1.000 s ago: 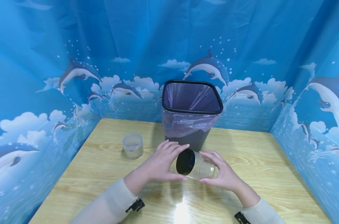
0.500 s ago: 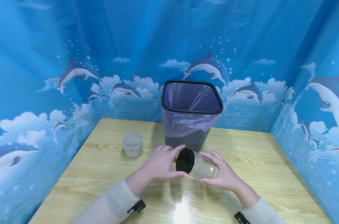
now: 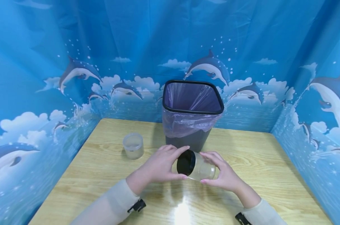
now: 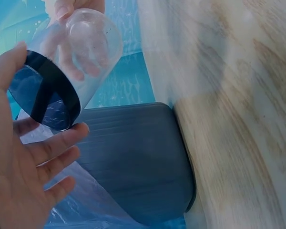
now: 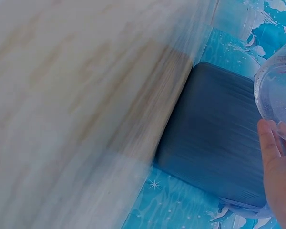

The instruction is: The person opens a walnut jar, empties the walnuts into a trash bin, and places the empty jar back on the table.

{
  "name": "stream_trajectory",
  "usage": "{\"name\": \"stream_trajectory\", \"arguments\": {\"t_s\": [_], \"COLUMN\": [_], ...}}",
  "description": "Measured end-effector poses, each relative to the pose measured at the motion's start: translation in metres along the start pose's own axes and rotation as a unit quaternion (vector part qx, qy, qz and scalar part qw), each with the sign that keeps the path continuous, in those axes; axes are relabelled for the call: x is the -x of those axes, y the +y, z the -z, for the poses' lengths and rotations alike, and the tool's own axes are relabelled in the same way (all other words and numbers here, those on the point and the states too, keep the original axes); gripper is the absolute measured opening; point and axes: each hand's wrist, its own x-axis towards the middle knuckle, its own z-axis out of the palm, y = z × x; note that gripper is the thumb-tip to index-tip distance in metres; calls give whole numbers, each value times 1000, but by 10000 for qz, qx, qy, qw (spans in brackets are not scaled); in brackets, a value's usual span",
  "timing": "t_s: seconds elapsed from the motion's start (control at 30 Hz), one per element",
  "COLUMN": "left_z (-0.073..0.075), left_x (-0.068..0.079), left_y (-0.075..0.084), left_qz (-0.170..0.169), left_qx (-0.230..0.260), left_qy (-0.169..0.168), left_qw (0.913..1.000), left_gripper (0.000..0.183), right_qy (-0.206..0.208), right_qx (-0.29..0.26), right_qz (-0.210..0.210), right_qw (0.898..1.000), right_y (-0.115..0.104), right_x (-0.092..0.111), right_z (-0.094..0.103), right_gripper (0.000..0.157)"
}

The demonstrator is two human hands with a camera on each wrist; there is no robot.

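A clear plastic jar (image 3: pixel 204 168) with a black screw lid (image 3: pixel 185 162) is held on its side above the table, its lid toward the left. My left hand (image 3: pixel 161 165) pinches the lid's rim between thumb and index finger, while its other fingers stay off the lid in the left wrist view. My right hand (image 3: pixel 224 173) grips the jar near its base, thumb below and fingers above. The lid (image 4: pixel 55 88) sits on the jar's mouth. In the right wrist view only the jar's base (image 5: pixel 279 95) and part of the right hand (image 5: pixel 281 176) show.
Just behind the hands stands a dark grey trash bin (image 3: pixel 188 142) with a purple liner (image 3: pixel 186 123) folded over its edge. A translucent open cup (image 3: pixel 133 147) sits on the wooden table (image 3: pixel 108 175) at left. Blue dolphin-print curtains (image 3: pixel 147 47) enclose the table's back and sides.
My left hand's fingers have drawn in and shifted their hold on the lid, with the index fingertip moving slightly back, then forward again. The right hand and jar have stayed nearly still.
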Motion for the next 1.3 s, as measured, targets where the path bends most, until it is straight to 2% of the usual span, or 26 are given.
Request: {"name": "stream_trajectory", "arguments": {"t_s": [0.23, 0.47, 0.73, 0.9, 1.17, 1.3], "left_z": [1, 2, 2, 0, -1, -1], "left_x": [0, -2, -2, 0, 1, 0], "left_y": [-3, -4, -4, -2, 3, 7], "left_qz": [-428, -899, -1033, -808, 238, 534], "left_qx": [26, -13, 71, 218, 103, 137], "left_qy": [46, 228, 281, 194, 192, 132], "left_qw": [9991, 9957, 9942, 9963, 9995, 9984], "left_gripper": [98, 90, 92, 103, 100, 97], "right_qy": [10, -35, -37, -26, 21, 32], "right_qx": [2, -4, -20, 56, 124, 125], "right_qz": [18, -13, 51, 37, 81, 51], "right_qw": [10000, 10000, 10000, 10000, 9999, 9999], "right_y": [0, -1, 1, -1, -4, -5], "right_x": [0, 0, 1, 1, 0, 0], "right_z": [1, 2, 2, 2, 2, 3], "right_gripper": [88, 89, 88, 88, 88, 89]}}
